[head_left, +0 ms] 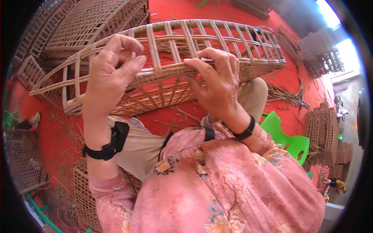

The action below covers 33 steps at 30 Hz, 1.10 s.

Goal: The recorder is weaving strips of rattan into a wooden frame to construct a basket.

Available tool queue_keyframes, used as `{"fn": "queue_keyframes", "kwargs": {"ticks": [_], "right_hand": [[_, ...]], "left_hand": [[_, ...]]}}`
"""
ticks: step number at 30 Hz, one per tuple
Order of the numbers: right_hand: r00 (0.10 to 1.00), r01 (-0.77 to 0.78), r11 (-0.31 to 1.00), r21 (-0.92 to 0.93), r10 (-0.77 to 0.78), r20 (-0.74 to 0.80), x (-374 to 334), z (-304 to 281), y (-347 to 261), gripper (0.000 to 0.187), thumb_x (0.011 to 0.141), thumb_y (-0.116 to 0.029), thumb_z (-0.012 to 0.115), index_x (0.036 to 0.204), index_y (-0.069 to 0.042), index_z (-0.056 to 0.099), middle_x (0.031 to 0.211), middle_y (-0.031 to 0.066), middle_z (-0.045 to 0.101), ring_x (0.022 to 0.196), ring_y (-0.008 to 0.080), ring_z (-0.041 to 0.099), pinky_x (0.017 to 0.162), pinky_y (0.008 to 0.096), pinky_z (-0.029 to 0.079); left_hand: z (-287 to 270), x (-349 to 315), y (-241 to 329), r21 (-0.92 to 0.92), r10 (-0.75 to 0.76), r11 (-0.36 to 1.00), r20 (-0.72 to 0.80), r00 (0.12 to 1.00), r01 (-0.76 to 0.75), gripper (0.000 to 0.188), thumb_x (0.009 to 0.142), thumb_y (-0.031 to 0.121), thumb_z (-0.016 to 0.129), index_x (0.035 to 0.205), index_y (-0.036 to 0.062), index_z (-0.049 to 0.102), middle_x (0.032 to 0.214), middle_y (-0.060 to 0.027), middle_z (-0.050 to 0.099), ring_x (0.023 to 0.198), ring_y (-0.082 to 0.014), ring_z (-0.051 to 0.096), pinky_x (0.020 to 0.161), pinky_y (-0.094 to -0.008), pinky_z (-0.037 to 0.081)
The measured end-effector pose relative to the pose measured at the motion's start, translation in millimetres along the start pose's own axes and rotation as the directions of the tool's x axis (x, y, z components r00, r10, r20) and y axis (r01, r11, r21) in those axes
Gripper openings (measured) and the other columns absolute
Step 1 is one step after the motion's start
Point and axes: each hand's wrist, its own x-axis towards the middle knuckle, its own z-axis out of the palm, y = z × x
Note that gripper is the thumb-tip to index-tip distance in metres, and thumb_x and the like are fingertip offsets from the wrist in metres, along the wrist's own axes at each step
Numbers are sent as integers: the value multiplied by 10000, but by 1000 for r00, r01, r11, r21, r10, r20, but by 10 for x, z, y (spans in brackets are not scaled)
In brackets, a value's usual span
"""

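While right hand [218, 77] grips wicker basket [169, 72], contents of left hand [108, 72] unclear.

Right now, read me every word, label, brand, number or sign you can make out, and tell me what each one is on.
None can be read. The curved brown wicker frame, the pink floral shirt and the green plastic chair show no visible lettering; any marks on the left wrist's black strapped device are too small or blurred to tell.
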Motion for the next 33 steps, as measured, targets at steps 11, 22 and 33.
{"fn": "queue_keyframes", "kwargs": {"ticks": [11,22,33], "right_hand": [[976,166,924,344,-203,73,315,381,-303,487,739,-206,783,1182,-60,645,1124,100,619,1055,308,577,921,443,471],[984,134,971,196,-154,93,349,376,-519,559,685,-229,832,1200,-110,650,1108,56,623,1045,261,571,904,414,416],[983,121,969,214,-147,111,403,502,-643,459,611,-231,858,1026,-122,696,1029,20,570,999,235,552,877,407,386]], "left_hand": [[-1132,-276,-326,503,274,861,-583,765,75,378,990,353,658,1151,11,660,1084,-72,649,934,-150,603,856,-297,502],[-1409,-283,-181,594,77,782,-394,916,190,381,964,400,688,1088,41,662,707,47,579,670,-50,462,645,-219,394],[-1345,-366,436,310,34,945,-399,916,100,270,877,54,737,1133,1,669,656,127,438,604,26,359,560,-173,266]]}}
